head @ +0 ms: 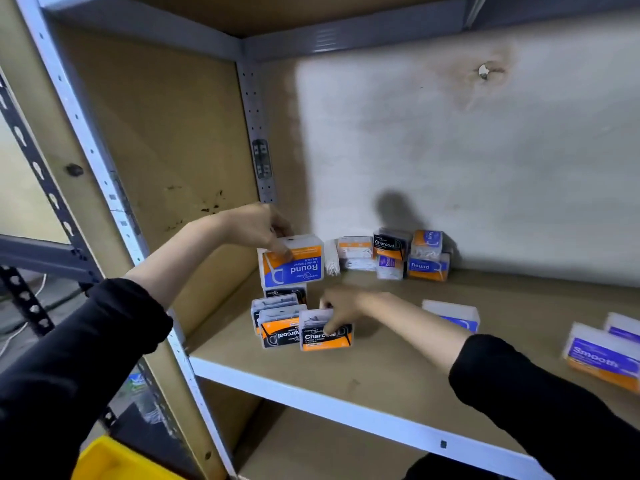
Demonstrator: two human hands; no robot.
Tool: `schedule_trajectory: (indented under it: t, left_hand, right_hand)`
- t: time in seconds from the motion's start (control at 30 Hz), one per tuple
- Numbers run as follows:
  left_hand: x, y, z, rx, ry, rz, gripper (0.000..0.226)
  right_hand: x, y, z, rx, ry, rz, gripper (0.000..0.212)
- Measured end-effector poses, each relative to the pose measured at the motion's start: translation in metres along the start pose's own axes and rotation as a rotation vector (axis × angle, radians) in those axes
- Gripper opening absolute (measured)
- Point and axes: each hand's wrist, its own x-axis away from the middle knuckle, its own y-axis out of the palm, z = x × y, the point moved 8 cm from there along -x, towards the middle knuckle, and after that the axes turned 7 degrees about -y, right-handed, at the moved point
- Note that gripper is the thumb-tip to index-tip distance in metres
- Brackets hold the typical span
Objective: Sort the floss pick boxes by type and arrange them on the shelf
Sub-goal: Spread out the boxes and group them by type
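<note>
Here, in the head view, the sorting is under way at the left end of the shelf [346, 362]. The left hand [258, 225] grips a blue-and-orange Round box [292, 261] by its top edge, label upside down, and holds it above a black Charcoal box [285, 294] standing near the side panel; whether the two touch cannot be told. The right hand [341, 311] is closed on the top of another Charcoal box [325, 332], thumb across its front, which stands upright on the board near the front edge. Just beside it, to the left, stand two more Charcoal boxes [278, 329], so a Charcoal row appears to be forming here.

Against the back wall sits a mixed cluster [394, 254]: Charcoal, Round and purple Smooth labels stacked together, still unsorted. Farther right, well apart from the hands, a blue-labelled box [453, 317] lies alone, and two Smooth boxes [604, 358] lie near the right edge of the frame.

I judge the step in hand to be grouping the Charcoal boxes at the front left while the Round box is being carried or placed. Since it hangs over a Charcoal box, the next move probably calls for taking it clear of that group to a spot of its own. The right hand needs only to press its box flush with its neighbours and let go. After that, the back cluster must be pulled apart by label.
</note>
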Motion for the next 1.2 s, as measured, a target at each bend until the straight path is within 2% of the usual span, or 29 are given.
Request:
schedule_trajectory:
  t: [0.07, 0.2, 0.53, 0.7, 0.83, 0.97, 1.1, 1.2]
  left_hand:
    - [-0.002, 0.003, -0.004, -0.004, -0.014, -0.011, 0.043]
    - [-0.005, 0.007, -0.009, -0.019, -0.026, -0.019, 0.045]
    - [-0.010, 0.009, 0.002, -0.004, 0.011, -0.005, 0.043]
    - [-0.015, 0.013, 0.027, 0.021, 0.081, 0.001, 0.045]
    - [-0.022, 0.025, 0.065, 0.026, 0.162, -0.008, 0.045]
    - [-0.026, 0.047, 0.110, 0.050, 0.233, -0.030, 0.044]
    - [-0.028, 0.075, 0.152, 0.083, 0.324, -0.076, 0.044]
    - [-0.028, 0.094, 0.178, 0.074, 0.386, -0.106, 0.043]
  right_hand:
    - [-0.006, 0.005, -0.004, -0.015, -0.026, 0.014, 0.038]
    - [-0.014, 0.014, -0.003, -0.012, -0.029, 0.029, 0.022]
    - [-0.007, 0.013, 0.005, -0.082, -0.056, 0.144, 0.049]
    - [0.027, -0.004, 0.019, -0.055, -0.002, 0.281, 0.045]
    - [0.078, -0.008, 0.050, 0.061, 0.095, 0.397, 0.037]
    - [0.138, 0.004, 0.098, 0.070, 0.248, 0.499, 0.030]
    - [0.193, 0.026, 0.144, 0.021, 0.447, 0.560, 0.029]
    - [0.219, 0.044, 0.169, 0.012, 0.602, 0.539, 0.033]
